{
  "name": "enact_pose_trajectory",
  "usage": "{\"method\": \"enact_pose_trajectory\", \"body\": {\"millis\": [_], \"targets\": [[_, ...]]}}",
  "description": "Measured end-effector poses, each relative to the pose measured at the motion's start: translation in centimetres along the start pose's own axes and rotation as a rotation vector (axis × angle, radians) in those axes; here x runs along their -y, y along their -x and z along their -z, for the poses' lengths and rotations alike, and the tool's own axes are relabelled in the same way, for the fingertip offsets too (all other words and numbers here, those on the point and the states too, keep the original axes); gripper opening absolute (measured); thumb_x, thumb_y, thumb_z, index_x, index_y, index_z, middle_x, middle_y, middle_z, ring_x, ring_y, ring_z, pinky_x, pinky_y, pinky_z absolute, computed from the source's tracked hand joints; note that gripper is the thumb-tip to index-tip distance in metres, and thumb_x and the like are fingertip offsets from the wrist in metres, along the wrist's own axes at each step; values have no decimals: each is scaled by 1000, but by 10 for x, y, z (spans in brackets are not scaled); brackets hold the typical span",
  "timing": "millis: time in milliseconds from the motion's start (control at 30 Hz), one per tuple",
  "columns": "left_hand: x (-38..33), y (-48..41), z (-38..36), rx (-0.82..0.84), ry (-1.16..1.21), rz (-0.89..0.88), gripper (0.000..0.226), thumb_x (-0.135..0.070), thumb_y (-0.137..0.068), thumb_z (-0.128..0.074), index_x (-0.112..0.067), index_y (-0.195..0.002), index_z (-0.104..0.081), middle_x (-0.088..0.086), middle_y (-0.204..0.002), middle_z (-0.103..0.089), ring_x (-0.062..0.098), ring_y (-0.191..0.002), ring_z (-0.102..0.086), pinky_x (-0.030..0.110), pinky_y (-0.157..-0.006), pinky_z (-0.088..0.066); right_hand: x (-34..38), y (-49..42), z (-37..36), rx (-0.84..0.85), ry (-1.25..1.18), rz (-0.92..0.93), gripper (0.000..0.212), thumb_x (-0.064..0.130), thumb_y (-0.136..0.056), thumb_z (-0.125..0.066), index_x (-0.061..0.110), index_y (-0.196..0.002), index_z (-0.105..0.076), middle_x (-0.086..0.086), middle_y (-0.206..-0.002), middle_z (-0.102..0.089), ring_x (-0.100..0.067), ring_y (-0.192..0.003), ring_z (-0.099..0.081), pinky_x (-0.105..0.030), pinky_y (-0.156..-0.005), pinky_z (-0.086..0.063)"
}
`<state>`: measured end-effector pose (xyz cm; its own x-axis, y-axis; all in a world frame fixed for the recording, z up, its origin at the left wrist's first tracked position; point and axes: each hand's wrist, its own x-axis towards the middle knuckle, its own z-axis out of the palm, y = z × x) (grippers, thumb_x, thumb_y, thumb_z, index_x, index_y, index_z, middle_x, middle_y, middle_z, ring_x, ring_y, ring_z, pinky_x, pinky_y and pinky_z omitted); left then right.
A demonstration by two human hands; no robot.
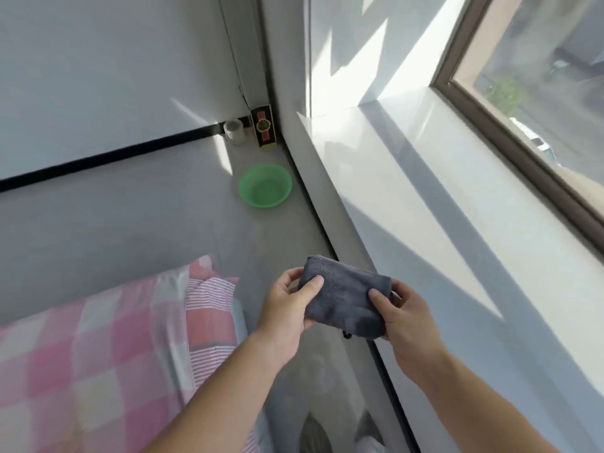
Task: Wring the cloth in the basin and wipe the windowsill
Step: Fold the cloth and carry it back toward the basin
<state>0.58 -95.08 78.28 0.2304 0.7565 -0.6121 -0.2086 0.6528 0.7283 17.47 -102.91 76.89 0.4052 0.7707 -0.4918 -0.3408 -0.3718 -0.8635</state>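
Observation:
A folded dark grey cloth is held in the air between both hands, just beside the near edge of the windowsill. My left hand grips its left end with the thumb on top. My right hand pinches its right end, thumb on top as well. The white windowsill runs along the right, lit by sun with broad shadows. A green basin sits on the grey floor farther off, close to the sill's base; whether it holds water I cannot tell.
A bed with a pink checked cover and a striped pillow fills the lower left. In the far corner stand a small cup and a dark patterned box. The brown window frame borders the sill.

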Motion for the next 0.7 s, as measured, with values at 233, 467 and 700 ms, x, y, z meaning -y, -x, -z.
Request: {"method": "enact_pose_trajectory", "body": {"millis": [233, 467, 700], "targets": [[-100, -132, 29, -74, 106, -64, 28, -9, -91, -68, -9, -117, -60, 13, -111, -73, 23, -92, -72, 38, -73, -58, 65, -145, -103, 140, -33, -55, 21, 16, -98, -61, 5, -115, -66, -16, -107, -75, -34, -96, -73, -39, -69, -58], [-186, -286, 56, -214, 127, -46, 23, -10, -93, -66, -8, -116, -63, 12, -111, -74, 25, -100, -72, 40, -78, -60, 94, -308, -203, 302, 50, -146, 32, 2, -94, -59, 18, -122, -62, -12, -110, -75, -30, -102, -72, -41, -83, -55], [-255, -402, 118, -284, 93, 10, 25, -10, -93, -66, -8, -118, -63, 11, -113, -73, 27, -103, -72, 45, -84, -59, 96, -437, -311, 265, 256, -206, 35, 7, -93, -56, 32, -117, -63, 1, -102, -77, -24, -94, -74, -43, -81, -59]]}}
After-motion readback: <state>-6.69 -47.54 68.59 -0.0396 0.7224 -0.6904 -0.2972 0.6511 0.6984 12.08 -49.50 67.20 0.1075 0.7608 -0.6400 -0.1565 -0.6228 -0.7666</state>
